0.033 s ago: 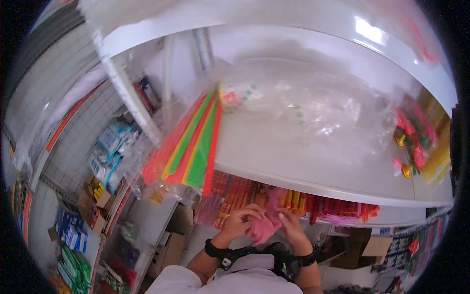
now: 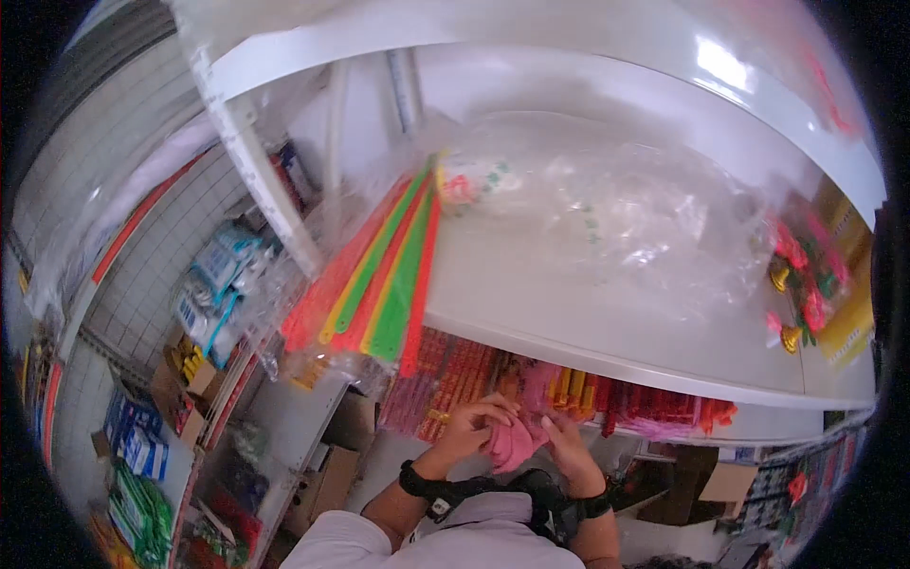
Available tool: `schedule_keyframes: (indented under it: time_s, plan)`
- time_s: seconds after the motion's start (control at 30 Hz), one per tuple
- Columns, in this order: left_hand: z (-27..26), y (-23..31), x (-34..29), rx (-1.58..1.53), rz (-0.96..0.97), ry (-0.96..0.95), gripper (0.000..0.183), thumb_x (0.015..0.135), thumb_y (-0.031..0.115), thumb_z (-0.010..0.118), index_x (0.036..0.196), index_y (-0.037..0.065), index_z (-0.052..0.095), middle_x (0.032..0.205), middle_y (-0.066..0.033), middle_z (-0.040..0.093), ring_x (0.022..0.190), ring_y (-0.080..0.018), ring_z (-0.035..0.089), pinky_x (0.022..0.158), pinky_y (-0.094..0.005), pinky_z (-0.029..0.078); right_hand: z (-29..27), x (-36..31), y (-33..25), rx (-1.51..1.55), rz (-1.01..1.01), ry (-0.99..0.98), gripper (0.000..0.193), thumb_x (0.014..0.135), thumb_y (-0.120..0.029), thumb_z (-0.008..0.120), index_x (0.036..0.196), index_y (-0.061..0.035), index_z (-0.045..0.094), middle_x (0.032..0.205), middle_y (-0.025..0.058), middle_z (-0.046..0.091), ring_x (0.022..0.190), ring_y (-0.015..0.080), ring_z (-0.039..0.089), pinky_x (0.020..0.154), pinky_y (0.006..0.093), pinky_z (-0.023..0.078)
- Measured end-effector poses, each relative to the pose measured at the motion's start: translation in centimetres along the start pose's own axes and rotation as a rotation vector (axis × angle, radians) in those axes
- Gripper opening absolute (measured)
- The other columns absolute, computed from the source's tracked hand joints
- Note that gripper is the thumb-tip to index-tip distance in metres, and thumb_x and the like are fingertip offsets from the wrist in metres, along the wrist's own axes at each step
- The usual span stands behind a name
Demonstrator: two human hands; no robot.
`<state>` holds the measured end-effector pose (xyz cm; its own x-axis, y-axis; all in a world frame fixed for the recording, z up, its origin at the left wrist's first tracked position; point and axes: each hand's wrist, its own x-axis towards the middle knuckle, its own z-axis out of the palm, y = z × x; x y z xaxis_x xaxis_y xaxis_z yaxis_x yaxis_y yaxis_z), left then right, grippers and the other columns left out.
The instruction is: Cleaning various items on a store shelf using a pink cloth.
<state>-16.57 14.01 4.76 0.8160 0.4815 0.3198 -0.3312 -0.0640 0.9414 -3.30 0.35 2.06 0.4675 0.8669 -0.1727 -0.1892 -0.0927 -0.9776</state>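
A crumpled pink cloth-like piece (image 2: 512,449) hangs between my two hands, in front of the lower shelf. My left hand (image 2: 471,427) pinches its left side with bent fingers. On the opposite side, my right hand (image 2: 567,443) grips the piece between thumb and fingers. Just beyond the hands lie red and gold packets (image 2: 462,384) and a row of yellow-orange packs (image 2: 572,391). What exactly the pink piece is does not show, as it is folded and partly covered by fingers.
The white upper shelf (image 2: 531,284) juts out above my hands, bearing clear plastic bags (image 2: 654,237) and artificial flowers (image 2: 806,284). Long red, green and yellow plastic strips (image 2: 384,275) hang over its left end. Stocked shelving stands at left, with a cardboard box (image 2: 334,484) lower down.
The pink piece has folded slightly differently between my fingers. Shelves and goods sit a little further right in the picture; both hands keep their grip.
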Motion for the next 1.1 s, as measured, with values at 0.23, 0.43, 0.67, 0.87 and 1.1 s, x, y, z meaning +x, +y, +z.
schedule_keyframes:
  time_s: [0.23,0.43,0.67,0.87,1.1]
  plan:
    - [-0.6,0.1,-0.2,0.135,0.015,0.169,0.028,0.073,0.002,0.06,0.1,0.0,0.051,0.104,-0.0108,0.051,0.1,-0.0213,0.049,0.086,-0.0321,0.039,1.9,-0.9,1.5,0.264,0.046,-0.135,0.048,0.084,-0.042,0.045,0.105,0.0015,0.051,0.097,0.0063,0.053,0.088,0.0151,0.047,0.078,0.0285,0.038]
    - [-2.2,-2.6,-1.6,0.159,-0.199,0.388,0.043,0.078,0.008,0.058,0.115,0.004,0.038,0.108,-0.01,0.05,0.1,-0.0187,0.048,0.086,-0.0301,0.039,3.2,0.2,-0.7,-0.095,0.132,-0.056,0.031,0.086,-0.03,0.049,0.095,-0.0013,0.056,0.089,-0.0019,0.055,0.08,0.0085,0.047,0.072,0.0245,0.039]
    - [-1.7,-1.9,-2.1,-0.42,-0.487,0.119,0.052,0.075,0.016,0.063,0.118,-0.002,0.038,0.109,-0.0094,0.05,0.099,-0.0164,0.049,0.082,-0.0286,0.041,3.3,-1.3,-0.8,-0.039,0.041,-0.025,0.028,0.088,-0.027,0.044,0.094,-0.0021,0.056,0.085,-0.0037,0.056,0.076,0.0067,0.048,0.07,0.0213,0.039]
    - [-1.1,-1.9,-1.9,-0.291,-0.545,0.035,0.042,0.072,0.016,0.066,0.105,-0.003,0.05,0.097,-0.0063,0.055,0.086,-0.0133,0.053,0.075,-0.0252,0.043,0.6,-2.0,0.4,-0.277,0.063,-0.122,0.025,0.087,-0.022,0.047,0.096,-0.001,0.057,0.081,0.0007,0.058,0.075,0.008,0.05,0.068,0.0229,0.041]
    - [-1.6,-5.6,-1.4,-0.104,-0.611,0.005,0.017,0.073,0.016,0.065,0.074,0.002,0.055,0.064,0.0002,0.053,0.053,-0.0062,0.046,0.045,-0.0205,0.036,-0.9,-4.0,0.9,-0.456,-0.2,0.305,0.023,0.081,-0.024,0.055,0.083,-0.0026,0.061,0.078,0.0072,0.056,0.073,0.0182,0.051,0.066,0.0302,0.042]
